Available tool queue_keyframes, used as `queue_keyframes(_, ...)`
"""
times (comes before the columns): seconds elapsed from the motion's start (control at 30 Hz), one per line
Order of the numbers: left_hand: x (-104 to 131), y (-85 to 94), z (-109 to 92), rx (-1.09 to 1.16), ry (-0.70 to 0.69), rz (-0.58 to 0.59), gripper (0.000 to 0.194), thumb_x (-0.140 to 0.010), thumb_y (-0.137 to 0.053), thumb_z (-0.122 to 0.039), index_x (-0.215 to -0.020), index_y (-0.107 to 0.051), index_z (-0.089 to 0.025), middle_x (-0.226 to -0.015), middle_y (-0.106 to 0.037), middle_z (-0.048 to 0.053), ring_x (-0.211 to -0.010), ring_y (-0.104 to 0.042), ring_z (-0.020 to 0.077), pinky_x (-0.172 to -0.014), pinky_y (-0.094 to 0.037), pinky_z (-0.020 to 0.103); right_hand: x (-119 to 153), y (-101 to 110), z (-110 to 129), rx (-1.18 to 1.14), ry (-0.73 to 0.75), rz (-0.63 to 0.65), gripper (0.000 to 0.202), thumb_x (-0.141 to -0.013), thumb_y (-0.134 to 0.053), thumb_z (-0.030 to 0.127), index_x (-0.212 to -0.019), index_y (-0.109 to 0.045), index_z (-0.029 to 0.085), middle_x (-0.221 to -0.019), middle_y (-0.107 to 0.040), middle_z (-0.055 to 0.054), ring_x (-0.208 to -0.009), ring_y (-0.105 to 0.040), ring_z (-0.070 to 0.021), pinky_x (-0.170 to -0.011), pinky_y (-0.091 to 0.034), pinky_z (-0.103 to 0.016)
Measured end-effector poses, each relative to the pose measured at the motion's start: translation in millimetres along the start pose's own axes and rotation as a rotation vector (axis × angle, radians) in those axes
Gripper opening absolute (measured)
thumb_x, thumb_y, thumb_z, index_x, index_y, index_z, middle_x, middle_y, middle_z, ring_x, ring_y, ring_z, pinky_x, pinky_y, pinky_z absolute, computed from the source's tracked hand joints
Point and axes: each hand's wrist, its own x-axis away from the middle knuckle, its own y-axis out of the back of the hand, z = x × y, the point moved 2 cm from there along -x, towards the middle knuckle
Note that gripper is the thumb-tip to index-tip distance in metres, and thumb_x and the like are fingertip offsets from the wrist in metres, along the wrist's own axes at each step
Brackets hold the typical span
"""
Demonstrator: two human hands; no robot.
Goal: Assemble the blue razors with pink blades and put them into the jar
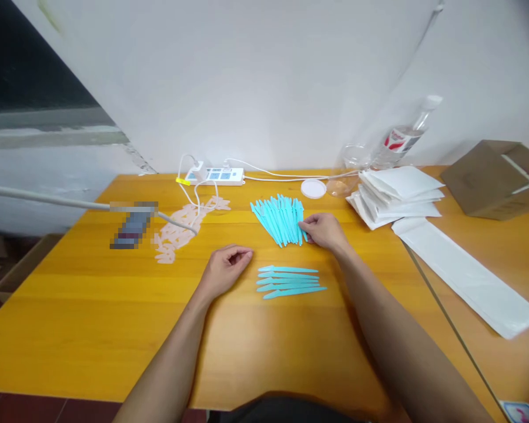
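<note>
1. Head cam: bunch of turquoise sticks (278,218) mid-table, fanned side by side. Small row of turquoise sticks (291,282) lies closer to the person, approx. parallel, tips pointing L.
2. R hand (321,230) at the bunch's R edge, thumb + finger pinching the end stick (305,235). L hand (228,267) rests on the table L of the row, loosely curled; can't tell if anything's inside.
3. Writing: bottle (401,141) has a red/white/dark label, too blurry to read. Yellow tag (183,181) on a white cable, nothing legible. Blue-and-white sticker (521,411) in the bottom R corner, cut off.
4. Surface = orange-brown wood table (114,329), dark seam on the R. Whitish wall (264,76) behind, reddish tile floor (22,408) bottom L.
5. Power strip (223,175) w/ plugs by the wall; R of it a round white lid (313,188) next to a clear tub (341,183).
6. Far R: stack of white envelopes (397,191), long white sleeve (467,270) across the seam, cardboard box (480,182).
7. In the way on the L: grey rod (48,197) crosses a pixelated phone-ish thing (133,229), its end over pale pink pieces (176,226). Cable loops cover some pieces too.
</note>
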Motion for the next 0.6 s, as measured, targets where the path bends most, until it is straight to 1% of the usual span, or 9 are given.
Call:
queue_keyframes(0.1, -8, 19.5, 9, -0.05, -0.004, -0.082, 0.029, -0.091, -0.06, -0.042, -0.097, -0.075, -0.018, -0.09, -0.073, 0.006, -0.078, -0.065, 0.0175, -0.07, -0.05, 0.028, 9, 11, -4, -0.129, 0.034, -0.011, 0.023, -0.081, -0.067, 0.039, -0.077, -0.067, 0.016, -0.053, -0.061, 0.001, -0.049, -0.056, -0.0124, -0.051, -0.041, -0.023)
queue_keyframes(0.17, -21, 39.1, 17, -0.198, -0.02, -0.184, 0.028, -0.092, -0.057, -0.038, -0.101, -0.075, -0.018, -0.096, -0.073, 0.008, -0.084, -0.066, 0.0199, -0.077, -0.051, 0.031, 21, 21, -9, -0.308, 0.104, 0.056, 0.029, -0.081, -0.068, 0.044, -0.08, -0.066, 0.016, -0.063, -0.065, -0.001, -0.054, -0.055, -0.0111, -0.054, -0.042, -0.023)
queue_keyframes(0.23, -41, 57.1, 25, -0.422, -0.043, -0.251, 0.03, -0.093, -0.053, -0.031, -0.11, -0.074, -0.018, -0.105, -0.071, 0.01, -0.092, -0.065, 0.023, -0.084, -0.051, 0.035, 34, 26, -15, -0.442, 0.156, 0.242, 0.035, -0.081, -0.07, 0.049, -0.088, -0.068, 0.015, -0.076, -0.068, -0.003, -0.061, -0.057, -0.0111, -0.061, -0.045, -0.024)
queue_keyframes(0.3, -65, 67.4, 31, -0.642, -0.065, -0.235, 0.035, -0.093, -0.048, -0.025, -0.119, -0.071, -0.02, -0.116, -0.067, 0.011, -0.102, -0.063, 0.0266, -0.092, -0.048, 0.038, 48, 26, -22, -0.458, 0.155, 0.462, 0.04, -0.082, -0.07, 0.052, -0.095, -0.069, 0.015, -0.078, -0.066, -0.003, -0.064, -0.055, -0.0105, -0.062, -0.045, -0.024)
queue_keyframes(0.37, -86, 68.8, 35, -0.816, -0.091, -0.159, 0.038, -0.094, -0.045, -0.023, -0.124, -0.07, -0.022, -0.122, -0.063, 0.012, -0.107, -0.06, 0.0297, -0.095, -0.046, 0.042, 58, 24, -29, -0.415, 0.123, 0.609, 0.041, -0.084, -0.067, 0.055, -0.095, -0.068, 0.015, -0.07, -0.059, 0.001, -0.057, -0.047, -0.0083, -0.054, -0.038, -0.022)
queue_keyframes(0.4, -94, 67.1, 36, -0.883, -0.099, -0.117, 0.038, -0.096, -0.043, -0.025, -0.123, -0.07, -0.024, -0.122, -0.062, 0.012, -0.107, -0.06, 0.0307, -0.094, -0.046, 0.043, 62, 23, -31, -0.393, 0.108, 0.649, 0.041, -0.085, -0.065, 0.056, -0.092, -0.067, 0.016, -0.065, -0.054, 0.003, -0.053, -0.042, -0.0072, -0.05, -0.033, -0.021)
queue_keyframes(0.47, -104, 62.2, 37, -0.973, -0.1, -0.066, 0.037, -0.098, -0.041, -0.031, -0.117, -0.072, -0.024, -0.119, -0.061, 0.013, -0.104, -0.059, 0.0315, -0.09, -0.046, 0.044, 65, 20, -34, -0.367, 0.089, 0.68, 0.042, -0.086, -0.062, 0.058, -0.087, -0.064, 0.017, -0.059, -0.046, 0.006, -0.048, -0.033, -0.006, -0.044, -0.023, -0.022)
queue_keyframes(0.5, -106, 60.1, 37, -0.994, -0.098, -0.061, 0.037, -0.098, -0.041, -0.033, -0.114, -0.073, -0.024, -0.119, -0.061, 0.013, -0.103, -0.059, 0.0315, -0.089, -0.047, 0.044, 65, 20, -34, -0.359, 0.089, 0.684, 0.042, -0.086, -0.062, 0.059, -0.086, -0.063, 0.017, -0.057, -0.044, 0.007, -0.047, -0.03, -0.0058, -0.043, -0.021, -0.022)
queue_keyframes(0.6, -102, 57.4, 35, -0.97, -0.108, -0.067, 0.032, -0.096, -0.047, -0.034, -0.109, -0.074, -0.023, -0.117, -0.062, 0.012, -0.104, -0.059, 0.03, -0.091, -0.047, 0.041, 62, 20, -33, -0.343, 0.104, 0.683, 0.043, -0.084, -0.063, 0.06, -0.082, -0.062, 0.017, -0.057, -0.044, 0.006, -0.046, -0.03, -0.0058, -0.043, -0.021, -0.022)
